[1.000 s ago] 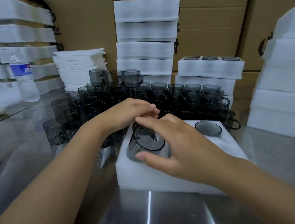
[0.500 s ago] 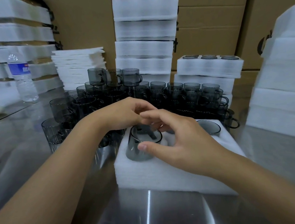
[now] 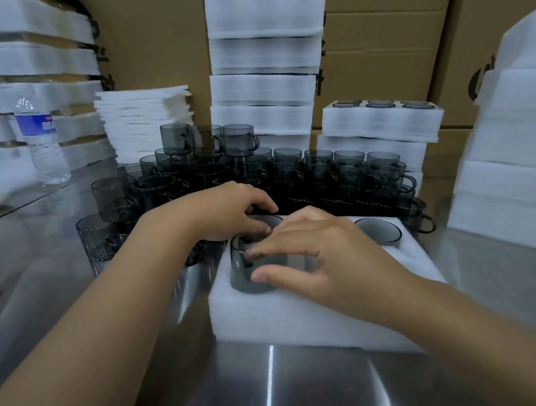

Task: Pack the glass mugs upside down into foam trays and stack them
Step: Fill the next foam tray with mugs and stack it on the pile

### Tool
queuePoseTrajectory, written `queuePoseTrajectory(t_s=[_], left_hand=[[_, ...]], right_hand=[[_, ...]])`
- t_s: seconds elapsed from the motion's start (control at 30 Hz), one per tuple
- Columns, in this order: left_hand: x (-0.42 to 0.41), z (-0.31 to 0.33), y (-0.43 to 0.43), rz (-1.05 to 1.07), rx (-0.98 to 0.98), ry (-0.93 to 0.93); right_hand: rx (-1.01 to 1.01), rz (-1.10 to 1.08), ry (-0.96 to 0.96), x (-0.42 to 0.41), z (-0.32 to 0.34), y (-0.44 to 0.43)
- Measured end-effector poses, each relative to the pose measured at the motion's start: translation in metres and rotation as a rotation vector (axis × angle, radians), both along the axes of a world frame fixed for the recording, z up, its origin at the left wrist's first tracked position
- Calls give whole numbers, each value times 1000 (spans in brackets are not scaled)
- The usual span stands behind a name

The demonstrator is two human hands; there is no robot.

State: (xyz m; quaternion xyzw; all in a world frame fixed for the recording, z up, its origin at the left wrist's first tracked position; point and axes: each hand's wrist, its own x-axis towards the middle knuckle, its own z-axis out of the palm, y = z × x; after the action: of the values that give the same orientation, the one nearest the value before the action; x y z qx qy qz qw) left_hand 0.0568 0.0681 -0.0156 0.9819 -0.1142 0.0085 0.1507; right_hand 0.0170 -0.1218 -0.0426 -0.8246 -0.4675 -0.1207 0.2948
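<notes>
**Right hand** [image 3: 320,257]: fingers [image 3: 285,246] laid across the upturned base, thumb on the near wall, grasping the mug [image 3: 240,267].
**Left hand** [image 3: 227,211]: fingertips curled on the mug's far edge, holding it steady.
**Mug:** smoked glass, inverted, lower centre of frame, standing in the near-left pocket of the foam tray [image 3: 307,312].
**Change:** a second ago it lay tilted over the pocket. It now stands square, so seating is probably under way, though its wall is proud of the foam.
**Second mug** [image 3: 378,231]: seated, right of the hands.
**Loose mugs** [image 3: 306,171]: massed behind, centre.
**Packed trays** [image 3: 382,124]: stacked, upper right.
**Steel table** [image 3: 283,396]: beneath.
**Obscured:** the mug's handle, the pockets under the right palm, and the depth of seating.
</notes>
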Motion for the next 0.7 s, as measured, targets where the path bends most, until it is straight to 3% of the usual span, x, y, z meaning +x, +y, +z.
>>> queuePoseTrajectory(t_s=[0.1, 0.57, 0.7], left_hand=[[0, 0, -1, 13, 65, 12], [-3, -1, 4, 17, -2, 22], [-3, 0, 1, 36, 12, 24]], right_hand=[[-12, 13, -96, -2, 1, -1], [-318, 88, -362, -12, 3, -4], [-238, 87, -193, -11, 0, 0]])
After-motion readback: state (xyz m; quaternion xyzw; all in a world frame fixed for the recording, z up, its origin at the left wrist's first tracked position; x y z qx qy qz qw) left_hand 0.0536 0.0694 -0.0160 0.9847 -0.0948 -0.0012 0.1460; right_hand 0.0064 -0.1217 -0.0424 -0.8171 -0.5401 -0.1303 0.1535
